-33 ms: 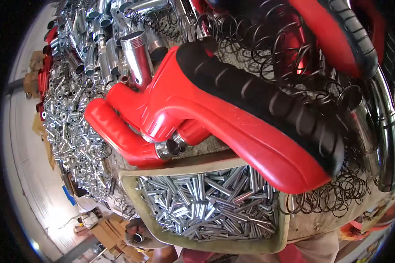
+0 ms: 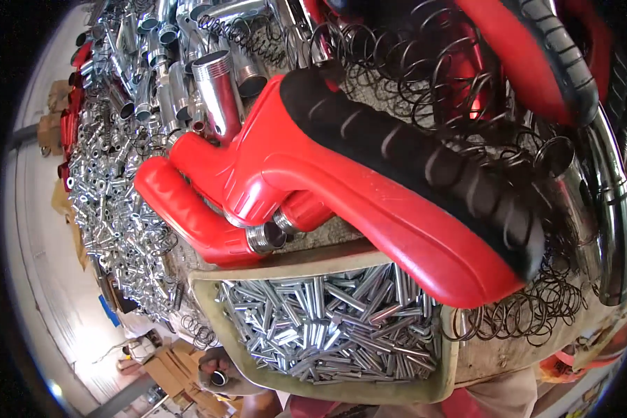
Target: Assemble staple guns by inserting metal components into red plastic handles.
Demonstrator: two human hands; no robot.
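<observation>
Head view: a big red handle (image 2: 369, 188) with black ribbed grip lies across the table (image 2: 481, 348), probably dumped with the stock. Below it, a tray (image 2: 209, 306) of steel pins (image 2: 334, 320). A hand (image 2: 219, 369) low down pinches a small metal ring (image 2: 218, 378). Other hand unseen. Brown cartons (image 2: 167, 366) lower left.

Bright daylight, glare on chrome, heavy fisheye warp, dark blurred rim
</observation>
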